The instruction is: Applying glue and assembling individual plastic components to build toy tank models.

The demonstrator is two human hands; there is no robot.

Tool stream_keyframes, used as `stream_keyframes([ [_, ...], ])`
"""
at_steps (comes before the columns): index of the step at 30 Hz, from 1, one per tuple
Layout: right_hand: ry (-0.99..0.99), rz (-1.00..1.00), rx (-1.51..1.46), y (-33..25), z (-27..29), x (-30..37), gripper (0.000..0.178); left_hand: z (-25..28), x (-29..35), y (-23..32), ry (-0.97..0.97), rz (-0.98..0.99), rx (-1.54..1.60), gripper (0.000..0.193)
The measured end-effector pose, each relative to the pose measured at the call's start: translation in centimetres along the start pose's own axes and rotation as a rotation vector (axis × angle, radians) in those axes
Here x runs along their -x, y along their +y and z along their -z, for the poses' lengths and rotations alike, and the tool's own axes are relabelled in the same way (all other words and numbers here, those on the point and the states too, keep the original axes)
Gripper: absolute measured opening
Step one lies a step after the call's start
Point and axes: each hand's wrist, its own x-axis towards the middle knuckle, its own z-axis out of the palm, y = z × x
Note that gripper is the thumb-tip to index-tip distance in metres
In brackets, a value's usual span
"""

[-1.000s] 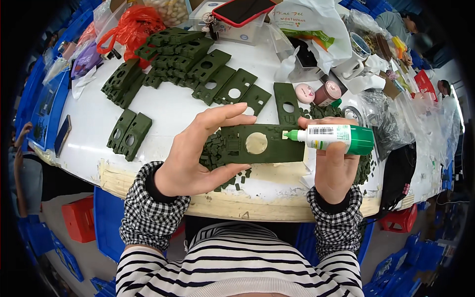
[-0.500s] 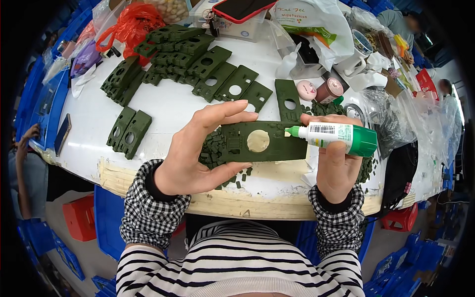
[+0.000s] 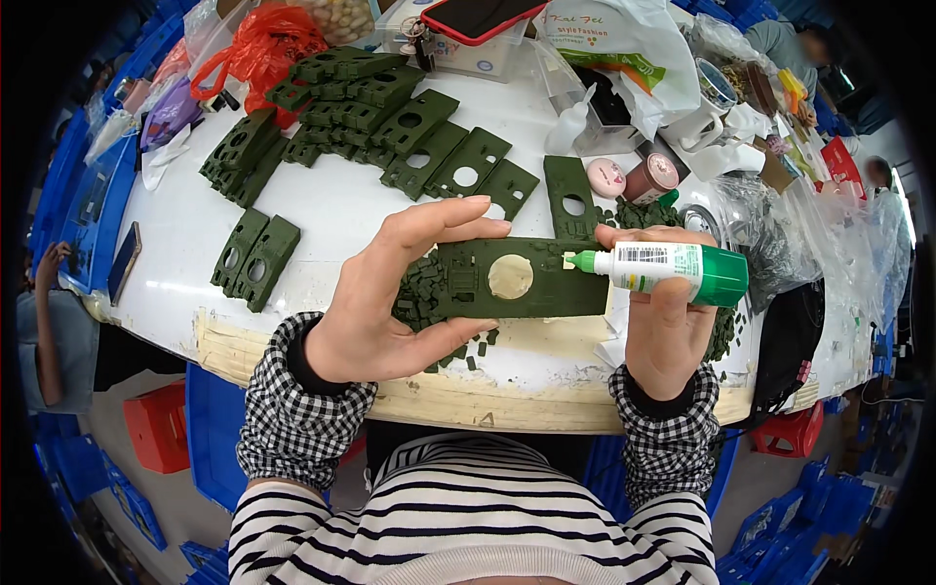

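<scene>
My left hand is closed on a flat dark green plastic model hull part, thumb along its near edge and fingers at its far edge. The part has a large round hole and a small square opening towards its right end. In my right hand lies a white glue bottle with a green base, tilted nearly level. Its green nozzle points left, right at the small square opening; whether it touches cannot be made out. Small dark green pieces lie in a heap below the part's left end.
Similar green parts are stacked at the far left, with two more nearer. Another part lies just beyond my hands. A phone rests at the left edge, bags and containers crowd the back right. A co-worker's arm shows far left.
The glue bottle and the hull part have shifted very slightly to the right, with the nozzle still by the square opening. The co-worker's arm at far left has moved a little.
</scene>
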Motion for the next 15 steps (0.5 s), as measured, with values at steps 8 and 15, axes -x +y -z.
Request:
stream_keyframes([
  [8,-0.030,0.010,0.024,0.04,0.13,-0.08,0.031,-0.02,0.00,-0.08,0.011,0.029,0.043,0.079],
  [15,-0.038,0.024,0.035,0.07,0.03,-0.17,0.031,-0.01,0.03,-0.11,0.019,0.022,0.040,0.078],
])
